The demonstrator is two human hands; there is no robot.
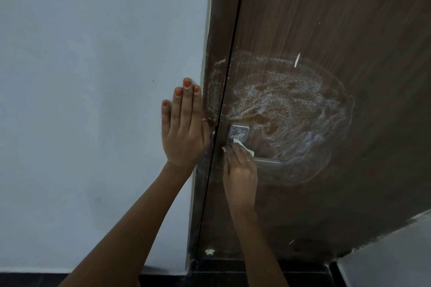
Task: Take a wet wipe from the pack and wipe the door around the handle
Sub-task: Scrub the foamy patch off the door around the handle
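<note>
A dark brown wooden door (326, 18) fills the right side, with a large wet, foamy smear (291, 109) spread around its metal handle plate (238, 132). The lever (268, 160) sticks out to the right. My right hand (240, 165) presses a crumpled white wet wipe (240, 144) against the door just below the plate, its fingers closed over the wipe. My left hand (184, 123) lies flat on the white wall beside the door frame, fingers together and pointing up, holding nothing. The wipe pack is not in view.
A white wall (93, 77) covers the left side. The dark door frame (214, 53) and a thin black gap run between wall and door. A small white door stopper (210, 251) sits low near the dark floor (233, 272).
</note>
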